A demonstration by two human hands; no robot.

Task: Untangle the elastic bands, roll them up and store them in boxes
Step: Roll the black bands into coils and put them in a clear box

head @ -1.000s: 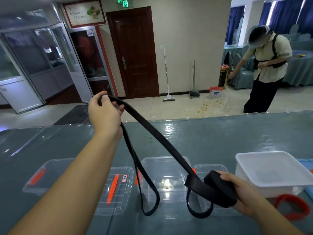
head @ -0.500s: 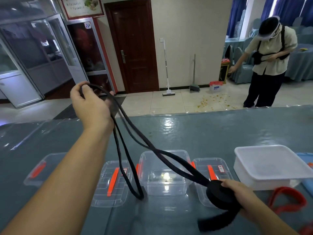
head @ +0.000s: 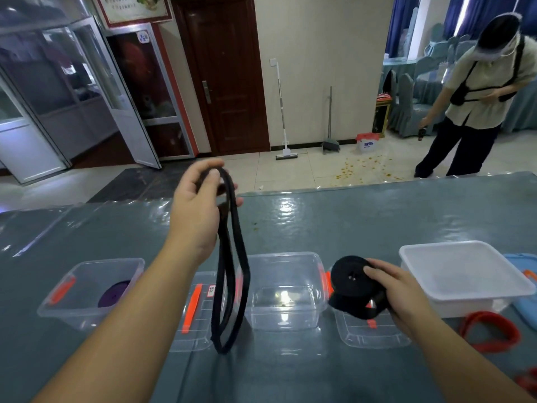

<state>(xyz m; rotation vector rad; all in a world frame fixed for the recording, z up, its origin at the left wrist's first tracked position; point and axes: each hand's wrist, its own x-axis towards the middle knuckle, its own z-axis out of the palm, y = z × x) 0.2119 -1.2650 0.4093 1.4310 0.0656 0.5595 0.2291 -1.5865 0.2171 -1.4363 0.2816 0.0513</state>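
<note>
**Black band half rolled, loose loop hanging**

The right hand (head: 398, 292) grips a rolled coil of black elastic band (head: 353, 282), fingers curled round it, above a clear lid (head: 369, 335). The left hand (head: 197, 205), raised higher, pinches the band's loose loop (head: 229, 286), which hangs down before an open clear box (head: 286, 289). Leftward, another clear box (head: 87, 289) holds a purple roll (head: 113, 293). A red band (head: 491, 330) lies beside a white tub (head: 465, 274) on the grey table (head: 319, 222).

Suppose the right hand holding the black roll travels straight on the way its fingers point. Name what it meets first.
The right hand points leftward; probably the clear open box first, though depth is uncertain.
</note>
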